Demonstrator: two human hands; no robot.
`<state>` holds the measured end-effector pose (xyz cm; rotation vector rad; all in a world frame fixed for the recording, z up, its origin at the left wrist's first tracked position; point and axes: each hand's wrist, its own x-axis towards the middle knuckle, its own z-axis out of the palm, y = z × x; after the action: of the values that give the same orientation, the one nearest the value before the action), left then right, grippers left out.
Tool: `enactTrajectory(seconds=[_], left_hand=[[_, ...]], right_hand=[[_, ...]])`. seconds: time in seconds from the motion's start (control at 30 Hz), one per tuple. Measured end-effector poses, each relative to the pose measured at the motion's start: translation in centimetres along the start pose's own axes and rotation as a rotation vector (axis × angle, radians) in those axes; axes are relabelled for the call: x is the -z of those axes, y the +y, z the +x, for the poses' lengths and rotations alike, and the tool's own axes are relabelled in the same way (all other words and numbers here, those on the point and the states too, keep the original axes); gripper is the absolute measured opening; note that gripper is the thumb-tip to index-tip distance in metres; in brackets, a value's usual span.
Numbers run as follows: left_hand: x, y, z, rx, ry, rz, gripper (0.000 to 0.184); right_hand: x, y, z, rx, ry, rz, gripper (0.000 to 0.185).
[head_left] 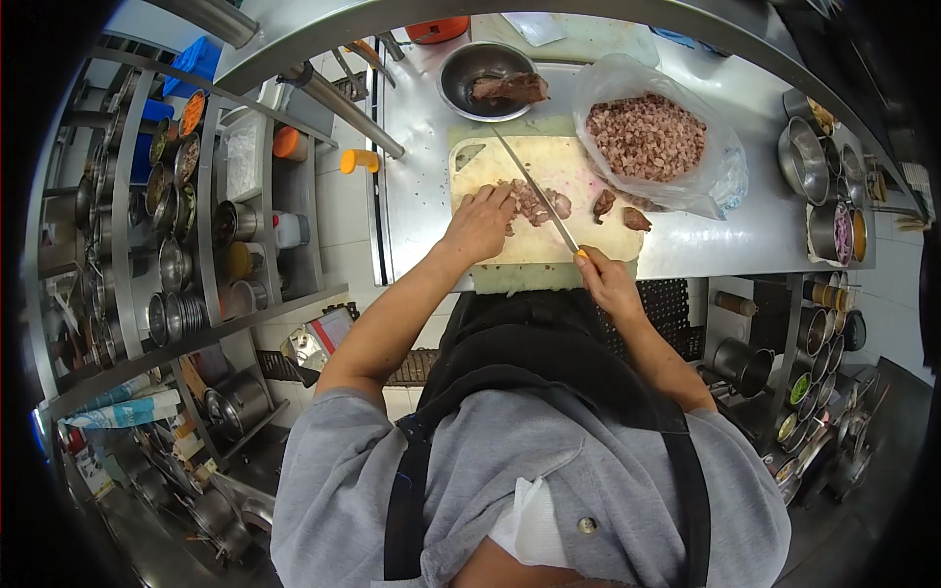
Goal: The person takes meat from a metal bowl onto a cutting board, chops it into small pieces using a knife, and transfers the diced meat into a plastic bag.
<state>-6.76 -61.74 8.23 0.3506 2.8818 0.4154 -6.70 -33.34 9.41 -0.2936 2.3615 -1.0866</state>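
My right hand [610, 282] grips the orange-yellow handle of a long kitchen knife [536, 186], whose blade points away and to the left across the cutting board [470, 240]. Under the blade lies a cluster of cut meat [534, 204]. At the cluster's left end rests my left hand [480, 223], fingers curled down onto the meat; the bit beneath them is hidden. Two small dark meat pieces [636, 219] sit apart on the board's right side. Behind the board stands a metal bowl [451, 93] holding a larger chunk of meat [510, 89].
A clear plastic bag [725, 186] full of diced meat [647, 137] stands at the board's right rear. A metal shelf edge [490, 17] runs overhead. Green matting [510, 279] lies under the board. Racks of pots and bowls flank both sides; a yellow-capped container [360, 161] is left.
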Motion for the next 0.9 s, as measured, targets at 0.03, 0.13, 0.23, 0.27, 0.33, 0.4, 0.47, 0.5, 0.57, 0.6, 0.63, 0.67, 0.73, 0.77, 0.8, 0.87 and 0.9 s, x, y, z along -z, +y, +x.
enactTrajectory(seconds=[0.03,0.13,0.23,0.27,0.33,0.4,0.47,0.5,0.57,0.6,0.63,0.67,0.73,0.77,0.8,0.87,0.9], left_hand=[[-0.5,-0.1,-0.2,-0.002,-0.001,0.003,0.048],[-1.3,-0.2,-0.5,0.016,0.112,-0.099,0.038],[-1.5,-0.1,-0.5,0.047,0.158,-0.119,0.032],[-1.7,0.0,-0.4,0.122,0.147,-0.161,0.037],[-2.2,0.3,-0.2,0.196,0.138,-0.202,0.042],[-2.9,0.7,-0.3,0.294,0.179,-0.288,0.046],[-3.7,1.4,-0.7,0.289,0.28,-0.272,0.047],[-3.9,1.7,-1.0,0.282,0.379,-0.257,0.049],[-4.0,1.8,-1.3,0.256,0.421,-0.212,0.049],[-3.7,1.8,-1.4,0.232,0.463,-0.166,0.05],[-3.3,1.7,-1.5,0.231,0.463,-0.167,0.05],[-3.0,1.5,-1.5,0.227,0.448,-0.206,0.047],[-2.8,1.1,-1.6,0.226,0.431,-0.247,0.043],[-2.7,0.9,-1.6,0.194,0.419,-0.27,0.037],[-2.8,0.6,-1.5,0.161,0.409,-0.292,0.031],[-3.2,0.6,-1.4,0.17,0.43,-0.302,0.026],[-3.2,0.7,-1.3,0.176,0.45,-0.31,0.022]], right_hand=[[0.0,-0.2,-0.1,0.003,-0.007,0.005,0.038],[-0.1,0.1,0.1,0.021,-0.015,0.013,0.038],[-0.2,0.2,0.2,0.036,-0.019,0.011,0.039],[-0.2,0.2,0.3,0.035,-0.02,0.009,0.039],[-0.1,-0.1,0.4,0.042,-0.022,0.006,0.039],[-0.1,-0.6,0.5,0.046,-0.024,0.003,0.039],[0.0,-1.5,0.6,0.048,-0.058,-0.022,0.038],[-0.1,-1.9,0.5,0.046,-0.058,-0.023,0.038],[-0.2,-2.6,0.4,0.067,-0.076,-0.051,0.038],[-0.2,-2.8,0.3,0.065,-0.076,-0.051,0.038],[-0.2,-3.0,0.3,0.07,-0.098,-0.06,0.038],[-0.3,-3.1,0.2,0.075,-0.119,-0.069,0.038],[-0.3,-3.2,0.2,0.079,-0.134,-0.092,0.037],[-0.3,-3.2,0.2,0.085,-0.148,-0.115,0.037],[-0.4,-3.1,0.2,0.085,-0.151,-0.117,0.037],[-0.6,-2.9,0.2,0.12,-0.137,-0.135,0.036],[-0.5,-3.1,0.3,0.118,-0.14,-0.135,0.036]])
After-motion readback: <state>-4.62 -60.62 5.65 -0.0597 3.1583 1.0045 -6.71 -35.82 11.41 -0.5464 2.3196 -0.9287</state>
